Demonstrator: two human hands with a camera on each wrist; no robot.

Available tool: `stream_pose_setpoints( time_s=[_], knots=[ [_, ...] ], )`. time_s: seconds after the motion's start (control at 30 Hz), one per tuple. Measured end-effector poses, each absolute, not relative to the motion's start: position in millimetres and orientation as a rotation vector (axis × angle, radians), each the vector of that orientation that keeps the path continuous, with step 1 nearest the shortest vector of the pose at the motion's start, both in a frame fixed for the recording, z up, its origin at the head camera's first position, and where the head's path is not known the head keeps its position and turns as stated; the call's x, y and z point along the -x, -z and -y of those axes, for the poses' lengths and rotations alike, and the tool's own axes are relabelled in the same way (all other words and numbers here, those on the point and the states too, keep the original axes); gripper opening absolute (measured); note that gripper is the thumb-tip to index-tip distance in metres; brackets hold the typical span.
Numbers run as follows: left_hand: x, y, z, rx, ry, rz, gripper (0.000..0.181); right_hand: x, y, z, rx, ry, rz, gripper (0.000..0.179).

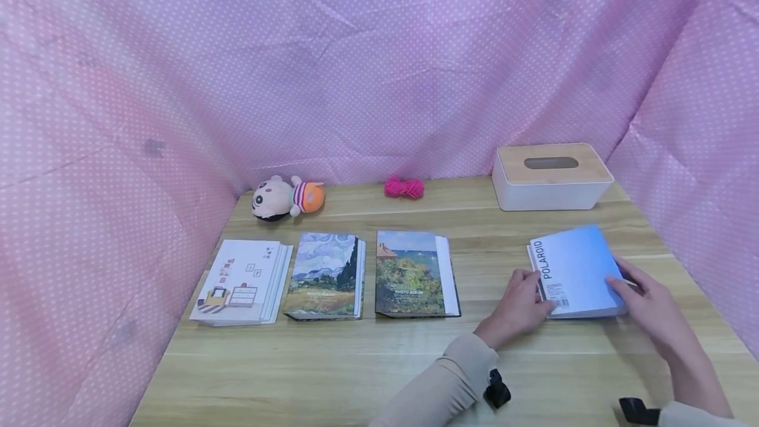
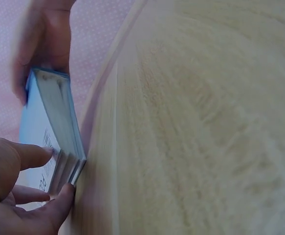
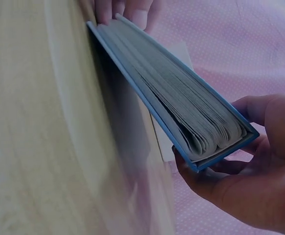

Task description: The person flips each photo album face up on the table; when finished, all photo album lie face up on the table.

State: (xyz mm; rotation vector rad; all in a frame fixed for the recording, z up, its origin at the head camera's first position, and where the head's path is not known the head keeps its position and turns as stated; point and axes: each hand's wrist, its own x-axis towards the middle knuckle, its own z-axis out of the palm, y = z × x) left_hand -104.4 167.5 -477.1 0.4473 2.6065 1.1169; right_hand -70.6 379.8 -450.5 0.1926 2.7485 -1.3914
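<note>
A blue-and-white photo album (image 1: 578,272) marked POLAROID lies between both hands at the right of the table, in the head view. At its left edge, my left hand (image 1: 518,302) grips the lower corner, thumb on the cover. My right hand (image 1: 649,308) holds the opposite edge, thumb on top and fingers underneath. Seen from the right wrist, the album's page block (image 3: 176,93) shows between two blue covers, and a dark shadow falls on the wood below. The left wrist view shows the left thumb and fingertips pinching the corner of the covers.
Three more albums lie in a row: a white one (image 1: 237,282), a landscape-painting one (image 1: 323,275) and a garden-painting one (image 1: 412,275). Behind them are a plush doll (image 1: 290,198) and a pink bow (image 1: 404,188). A tissue box (image 1: 551,193) stands behind the blue album.
</note>
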Motion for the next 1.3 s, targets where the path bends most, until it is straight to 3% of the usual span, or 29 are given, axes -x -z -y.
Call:
stream_pose_setpoints(
  time_s=[0.67,1.0,1.3],
  knots=[
    [109,464,-154,-0.726,-0.899,-2.699,0.059,78,414,-366,-0.049,1.269,-2.752,0.06],
    [113,455,-143,-0.611,-1.236,-2.471,0.057,80,405,-355,0.068,1.28,-2.761,0.057],
    [113,433,-136,-0.662,-1.364,-2.402,0.061,82,399,-341,0.149,1.29,-2.748,0.057]
  ],
)
